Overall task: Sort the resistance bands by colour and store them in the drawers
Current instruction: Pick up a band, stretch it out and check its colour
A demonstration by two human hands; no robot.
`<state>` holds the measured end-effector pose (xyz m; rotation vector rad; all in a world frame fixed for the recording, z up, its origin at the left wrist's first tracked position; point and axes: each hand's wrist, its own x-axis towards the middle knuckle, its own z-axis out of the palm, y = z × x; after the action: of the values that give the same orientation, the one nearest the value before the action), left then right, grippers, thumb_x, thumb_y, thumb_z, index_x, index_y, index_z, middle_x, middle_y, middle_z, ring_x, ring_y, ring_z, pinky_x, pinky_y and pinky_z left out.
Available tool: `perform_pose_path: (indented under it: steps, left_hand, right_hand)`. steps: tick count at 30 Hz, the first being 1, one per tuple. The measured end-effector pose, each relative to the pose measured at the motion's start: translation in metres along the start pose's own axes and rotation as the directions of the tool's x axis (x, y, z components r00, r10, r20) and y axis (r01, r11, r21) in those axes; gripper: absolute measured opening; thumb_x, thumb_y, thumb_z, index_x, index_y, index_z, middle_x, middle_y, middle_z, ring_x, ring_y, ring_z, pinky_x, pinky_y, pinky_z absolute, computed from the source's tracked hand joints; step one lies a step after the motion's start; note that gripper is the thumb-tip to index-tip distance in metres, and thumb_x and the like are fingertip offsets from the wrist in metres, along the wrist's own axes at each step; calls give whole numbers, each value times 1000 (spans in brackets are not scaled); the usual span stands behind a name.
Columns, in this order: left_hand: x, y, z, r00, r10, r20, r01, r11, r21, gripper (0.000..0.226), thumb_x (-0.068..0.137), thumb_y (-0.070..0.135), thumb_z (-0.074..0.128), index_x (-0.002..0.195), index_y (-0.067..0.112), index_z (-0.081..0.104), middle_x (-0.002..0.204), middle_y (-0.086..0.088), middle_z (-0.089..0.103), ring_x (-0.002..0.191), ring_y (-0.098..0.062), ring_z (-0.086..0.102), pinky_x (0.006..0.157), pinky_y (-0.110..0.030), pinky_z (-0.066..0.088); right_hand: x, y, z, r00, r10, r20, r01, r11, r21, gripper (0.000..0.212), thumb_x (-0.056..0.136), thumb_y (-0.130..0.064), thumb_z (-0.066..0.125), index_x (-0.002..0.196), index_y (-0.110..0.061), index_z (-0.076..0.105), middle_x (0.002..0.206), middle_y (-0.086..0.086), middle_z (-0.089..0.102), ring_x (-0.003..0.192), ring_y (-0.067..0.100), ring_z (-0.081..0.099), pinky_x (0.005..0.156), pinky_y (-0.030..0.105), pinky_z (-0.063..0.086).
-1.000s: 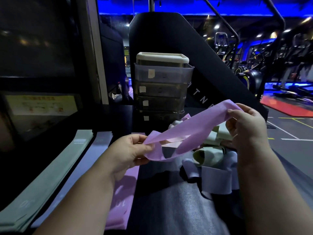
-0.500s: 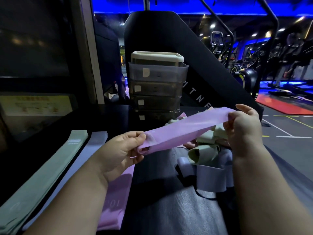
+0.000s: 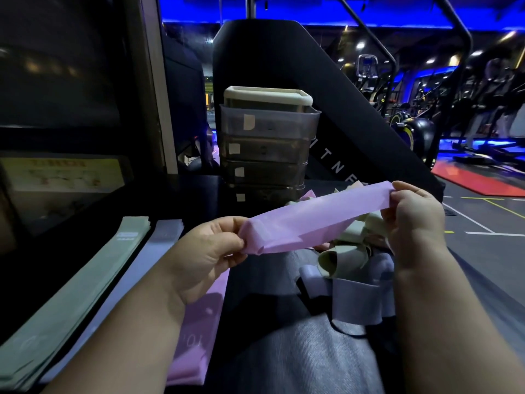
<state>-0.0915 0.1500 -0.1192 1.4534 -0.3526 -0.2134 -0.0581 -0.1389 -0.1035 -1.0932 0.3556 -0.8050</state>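
I hold a pink resistance band [image 3: 318,220] flat and taut in the air between both hands. My left hand [image 3: 204,260] pinches its near left end; my right hand [image 3: 414,223] pinches its far right end. Below it lies a tangled heap of green and lavender bands [image 3: 352,268] on the dark mat. At the left lie three flat sorted stacks: green [image 3: 74,302], lavender [image 3: 136,277] and pink [image 3: 196,331], the pink one partly hidden by my left arm. A stack of translucent drawers [image 3: 267,149] with paper labels stands behind, all pushed in.
A black slanted machine panel [image 3: 355,115] rises behind the drawers. A dark cabinet with a yellow notice [image 3: 62,174] stands at the left. Gym machines and open floor with painted lines lie to the right, past the mat's edge.
The pink band went from twisted and looped to flat and stretched straight between my hands. Both hands stayed in about the same place.
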Motion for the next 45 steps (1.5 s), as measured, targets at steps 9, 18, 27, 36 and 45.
perform_pose_path:
  steps: [9, 18, 27, 36, 45]
  left_hand:
    - [3, -4, -2, 995, 68, -72, -60, 992, 112, 45, 74, -32, 36, 79, 6, 61, 71, -5, 66, 67, -15, 62, 64, -20, 53]
    - [-4, 4, 0, 992, 106, -66, -77, 936, 343, 43, 79, -18, 38, 93, 8, 70, 80, 2, 72, 68, -1, 61, 60, -8, 44]
    - [-21, 23, 7, 946, 192, -262, 45, 722, 690, 22, 82, 13, 56, 72, 27, 69, 77, 0, 69, 79, -25, 64, 75, -41, 54]
    - [-75, 21, -12, 986, -19, -168, 131, 715, 687, 21, 89, 4, 52, 82, 20, 63, 75, 3, 75, 50, -9, 51, 56, -29, 32]
    - [-104, 6, -48, 986, -120, -117, 167, 764, 623, 15, 77, 14, 57, 81, 27, 64, 79, -1, 73, 69, -18, 56, 72, -39, 47]
  right_hand:
    - [-1, 0, 1, 1000, -16, 18, 17, 999, -40, 31, 88, 6, 46, 78, -18, 64, 73, 3, 59, 62, 11, 54, 50, 16, 45]
    - [6, 3, -2, 998, -59, 37, 62, 996, -71, 29, 88, 3, 47, 81, -20, 63, 78, 4, 62, 68, 12, 58, 60, 23, 48]
    - [-1, -1, 4, 979, -180, 99, 186, 981, -52, 31, 85, 7, 49, 74, -18, 63, 76, 3, 61, 67, 11, 58, 59, 18, 50]
    - [-31, 3, 21, 941, -219, 257, 236, 971, -36, 32, 86, 13, 48, 78, -13, 65, 76, 4, 62, 66, 10, 58, 62, 18, 53]
    - [-70, 22, 47, 904, -140, 403, 238, 949, -206, 24, 91, -2, 56, 85, -19, 71, 59, -5, 64, 47, 7, 54, 41, 23, 43]
